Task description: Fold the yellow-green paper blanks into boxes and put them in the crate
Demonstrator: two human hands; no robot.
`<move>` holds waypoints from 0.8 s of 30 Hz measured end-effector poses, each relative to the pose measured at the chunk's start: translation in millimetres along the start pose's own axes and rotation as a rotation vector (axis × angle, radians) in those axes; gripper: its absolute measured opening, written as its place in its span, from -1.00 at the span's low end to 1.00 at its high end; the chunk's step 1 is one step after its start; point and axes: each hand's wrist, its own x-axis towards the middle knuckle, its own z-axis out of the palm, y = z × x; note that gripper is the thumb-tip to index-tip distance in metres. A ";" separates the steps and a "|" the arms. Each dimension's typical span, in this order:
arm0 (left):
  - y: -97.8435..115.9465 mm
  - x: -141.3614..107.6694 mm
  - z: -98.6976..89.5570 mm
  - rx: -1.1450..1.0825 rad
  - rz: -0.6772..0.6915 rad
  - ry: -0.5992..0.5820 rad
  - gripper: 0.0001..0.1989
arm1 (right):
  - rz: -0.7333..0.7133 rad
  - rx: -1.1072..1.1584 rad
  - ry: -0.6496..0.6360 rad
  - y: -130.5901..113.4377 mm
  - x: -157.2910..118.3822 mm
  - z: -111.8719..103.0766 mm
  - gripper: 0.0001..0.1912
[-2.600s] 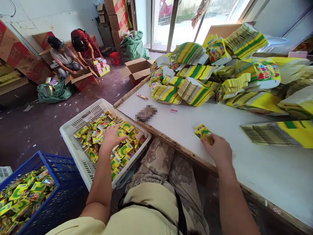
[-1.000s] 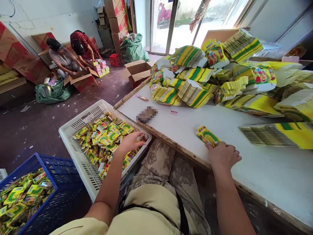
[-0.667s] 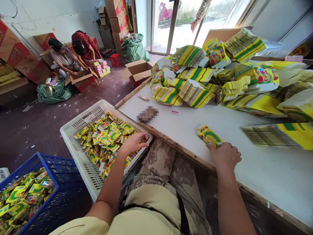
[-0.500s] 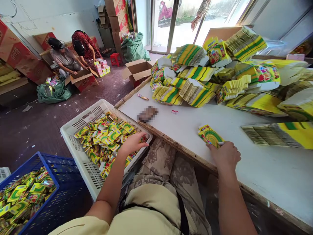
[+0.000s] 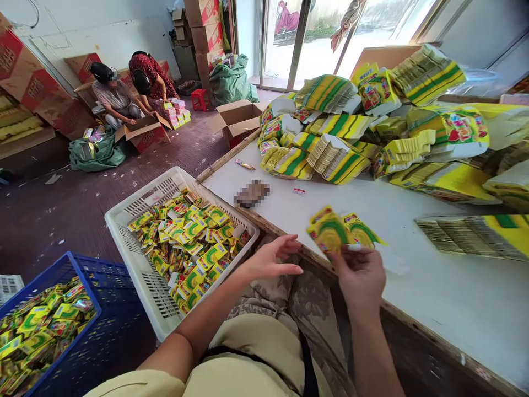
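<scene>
Carton [image 5: 329, 234] juts forward-left, pinched in right hand [image 5: 362, 274] — left hand [image 5: 269, 261] spread, unladen, near it.

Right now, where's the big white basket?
In the head view, the white basket is left of centre, between the blue crate on its left and the white table on its right.

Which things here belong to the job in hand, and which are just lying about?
Seemingly in use:
yellow packet in the right hand
second packet behind it
white basket of packets

Apparently lying about:
red-and-white label on the table
red stool
</scene>
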 end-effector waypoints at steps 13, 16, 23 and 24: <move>2.9 9.6 57.2 -0.686 0.141 0.489 -0.45 | 0.193 0.330 -0.368 -19.1 -76.9 31.9 -0.52; 6.1 9.4 57.4 -0.680 0.127 0.510 -0.48 | 0.198 0.363 -0.406 -19.6 -84.4 33.2 -0.53; 0.3 13.5 54.7 -0.616 0.215 0.627 -0.52 | -0.026 0.104 -0.449 -17.1 -95.1 24.6 -0.62; -2.7 13.8 54.2 -0.584 0.210 0.657 -0.50 | -0.055 0.060 -0.512 -16.5 -93.7 22.1 -0.66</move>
